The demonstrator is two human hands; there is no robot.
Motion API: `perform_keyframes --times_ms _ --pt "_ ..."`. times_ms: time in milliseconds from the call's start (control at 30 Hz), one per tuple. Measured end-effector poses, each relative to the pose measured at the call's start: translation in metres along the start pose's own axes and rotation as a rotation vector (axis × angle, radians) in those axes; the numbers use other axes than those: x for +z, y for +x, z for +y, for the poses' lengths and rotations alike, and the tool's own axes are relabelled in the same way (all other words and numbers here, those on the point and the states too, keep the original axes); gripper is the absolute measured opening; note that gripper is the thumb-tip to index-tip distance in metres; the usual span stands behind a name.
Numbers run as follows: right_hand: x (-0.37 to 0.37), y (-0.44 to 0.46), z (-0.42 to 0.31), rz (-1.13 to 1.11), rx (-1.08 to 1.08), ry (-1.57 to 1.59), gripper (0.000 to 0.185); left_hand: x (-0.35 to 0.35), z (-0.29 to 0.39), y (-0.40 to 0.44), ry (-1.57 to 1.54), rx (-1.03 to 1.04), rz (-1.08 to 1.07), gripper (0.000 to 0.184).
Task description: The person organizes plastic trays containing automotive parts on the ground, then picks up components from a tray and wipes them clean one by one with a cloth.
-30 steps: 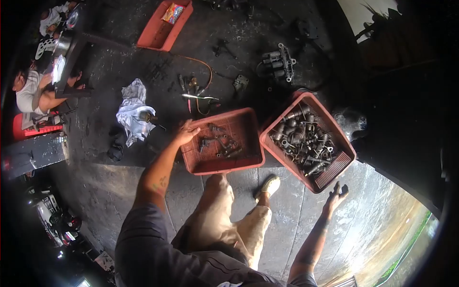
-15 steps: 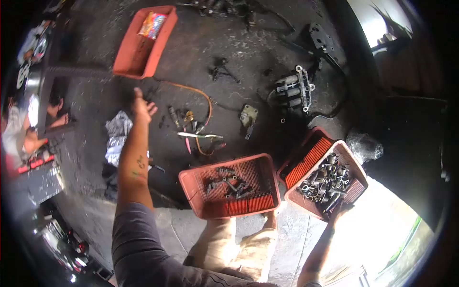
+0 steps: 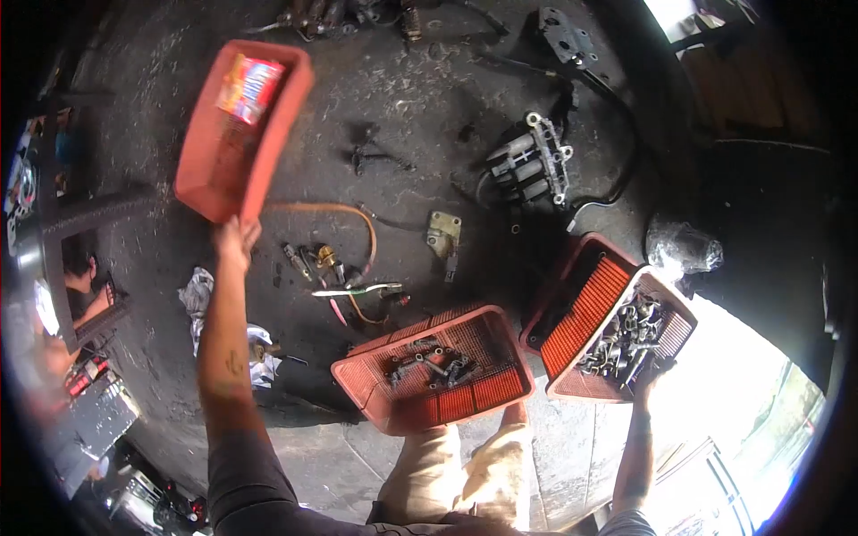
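My left hand is closed on the near rim of a long red plastic bin. A colourful packet lies inside that bin. My right hand grips the lower right corner of a tilted red basket; its fingers are partly hidden. Many small metal parts fill this basket. In front of my legs sits another red basket, with several dark metal parts in it.
On the dark surface lie an orange hose, a metal bracket, a finned metal part and a crumpled cloth. A plastic-wrapped bundle sits beside the right basket. Another person is at far left.
My left hand, previously open and apart from the bin, has taken hold of its near rim. The bin appears lower and further left. My right hand stays on the right basket.
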State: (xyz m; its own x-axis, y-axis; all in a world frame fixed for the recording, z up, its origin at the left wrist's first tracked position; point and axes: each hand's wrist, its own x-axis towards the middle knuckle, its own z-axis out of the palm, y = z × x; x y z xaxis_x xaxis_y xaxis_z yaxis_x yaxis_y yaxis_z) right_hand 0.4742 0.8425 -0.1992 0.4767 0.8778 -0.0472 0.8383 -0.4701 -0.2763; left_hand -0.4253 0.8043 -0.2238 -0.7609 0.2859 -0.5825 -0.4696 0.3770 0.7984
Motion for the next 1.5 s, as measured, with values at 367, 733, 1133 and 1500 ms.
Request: perform_keyframes --times_ms 367,733,1133,1500 --pt "0.003 -0.002 -0.005 -0.11 0.063 0.095 0.093 0.112 -0.034 -0.112 0.272 0.18 -0.317 0.024" --pt "-0.011 -0.01 -0.037 0.016 -0.128 -0.115 0.072 0.141 -0.004 -0.138 0.432 0.195 0.149 0.042" --pt "-0.056 -0.016 -0.08 -0.052 -0.081 0.332 0.026 0.267 -0.099 -0.425 1.134 0.166 -0.838 0.07" --pt "-0.157 -0.125 -0.185 -0.308 -0.743 0.267 0.007 0.022 -0.089 -0.439 0.45 0.268 -0.632 0.028"
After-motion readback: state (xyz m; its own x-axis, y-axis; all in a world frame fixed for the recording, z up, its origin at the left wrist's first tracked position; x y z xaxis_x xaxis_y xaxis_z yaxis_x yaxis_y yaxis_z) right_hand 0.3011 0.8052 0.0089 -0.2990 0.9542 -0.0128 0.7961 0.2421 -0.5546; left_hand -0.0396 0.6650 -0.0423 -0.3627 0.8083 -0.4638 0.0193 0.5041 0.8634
